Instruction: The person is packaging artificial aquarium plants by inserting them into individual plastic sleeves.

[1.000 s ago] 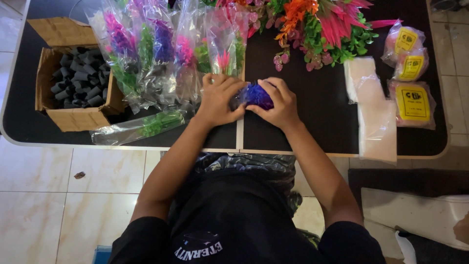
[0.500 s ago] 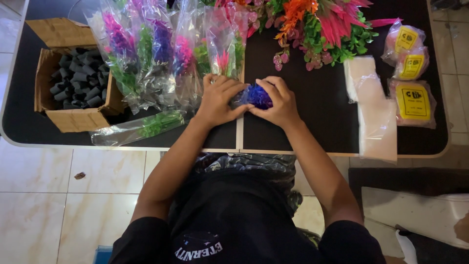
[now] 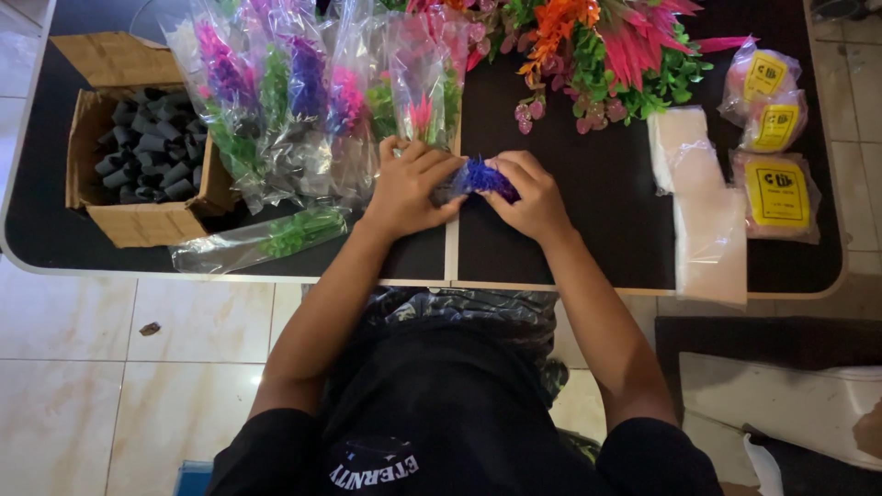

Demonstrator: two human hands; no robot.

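Note:
On the black table (image 3: 588,230), both of my hands close around a small blue artificial flower sprig (image 3: 484,174) at the table's middle. My left hand (image 3: 412,188) grips its left end, where the stem is hidden under my fingers. My right hand (image 3: 528,195) holds the blue tuft from the right. Just beyond my left hand lies a heap of plastic-wrapped artificial flowers (image 3: 312,101) in purple, pink and green.
A cardboard box (image 3: 138,220) of dark foam tubes stands at the left. One wrapped green sprig (image 3: 266,241) lies near the front edge. Loose orange, pink and green flowers (image 3: 606,55) lie at the back. Clear sleeves (image 3: 707,220) and yellow-labelled packets (image 3: 776,188) lie at the right.
My hands stay on the blue sprig with only slight finger movement; nothing else has shifted.

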